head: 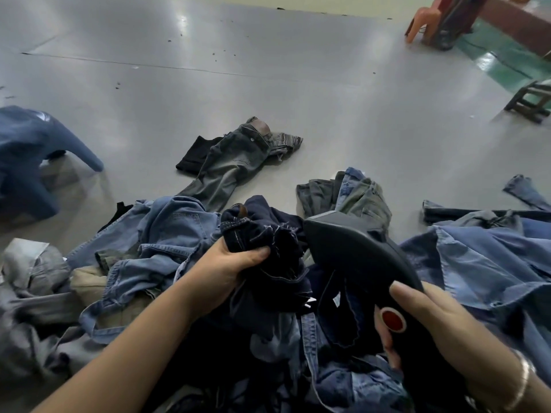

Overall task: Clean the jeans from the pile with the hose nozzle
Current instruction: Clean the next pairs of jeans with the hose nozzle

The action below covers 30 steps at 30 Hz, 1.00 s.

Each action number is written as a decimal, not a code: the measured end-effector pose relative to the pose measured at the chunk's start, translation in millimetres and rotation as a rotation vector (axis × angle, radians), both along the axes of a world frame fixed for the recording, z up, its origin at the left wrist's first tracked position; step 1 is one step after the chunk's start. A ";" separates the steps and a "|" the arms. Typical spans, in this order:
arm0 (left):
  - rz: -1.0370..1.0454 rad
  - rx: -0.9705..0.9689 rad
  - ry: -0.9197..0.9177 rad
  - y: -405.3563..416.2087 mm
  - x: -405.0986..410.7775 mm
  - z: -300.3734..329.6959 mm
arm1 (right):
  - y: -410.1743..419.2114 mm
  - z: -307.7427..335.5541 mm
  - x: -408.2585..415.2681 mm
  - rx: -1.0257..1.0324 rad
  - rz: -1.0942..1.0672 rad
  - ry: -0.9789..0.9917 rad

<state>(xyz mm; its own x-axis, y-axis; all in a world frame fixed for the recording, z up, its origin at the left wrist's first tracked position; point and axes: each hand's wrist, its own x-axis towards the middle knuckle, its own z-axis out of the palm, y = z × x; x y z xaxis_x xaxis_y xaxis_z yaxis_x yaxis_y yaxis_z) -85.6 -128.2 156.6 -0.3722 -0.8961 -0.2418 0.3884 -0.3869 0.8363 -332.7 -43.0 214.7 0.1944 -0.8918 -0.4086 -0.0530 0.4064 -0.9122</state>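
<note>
A pile of jeans [167, 251] in light and dark blue covers the floor in front of me. My left hand [229, 263] grips a bunched dark navy pair of jeans [268, 242] lifted above the pile's middle. My right hand [432, 323] holds the hose nozzle [357, 257], a dark grey curved body with a red button [392, 318] near my thumb. The nozzle's tip points away from me, close beside the dark jeans on their right.
A grey pair of jeans [235, 162] lies spread on the grey floor beyond the pile. A blue plastic stool [26, 156] stands at the left. An orange chair [423, 22] and a wooden stool [530, 99] are at the far right.
</note>
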 end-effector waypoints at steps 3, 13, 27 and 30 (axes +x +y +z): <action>-0.011 -0.064 -0.080 1.2 -2.3 -0.7 | -3.3 -3.8 8.9 0.019 0.060 -0.015; -0.067 -0.185 -0.320 -7.7 8.2 0.3 | -22.9 -6.4 21.1 0.010 -0.047 0.043; -0.059 -0.084 -0.196 -12.5 12.0 -2.5 | -25.6 -9.8 32.3 -0.017 -0.061 0.045; 0.037 -0.038 0.048 -17.0 11.6 -0.8 | -22.6 -10.5 30.6 -0.042 -0.068 0.044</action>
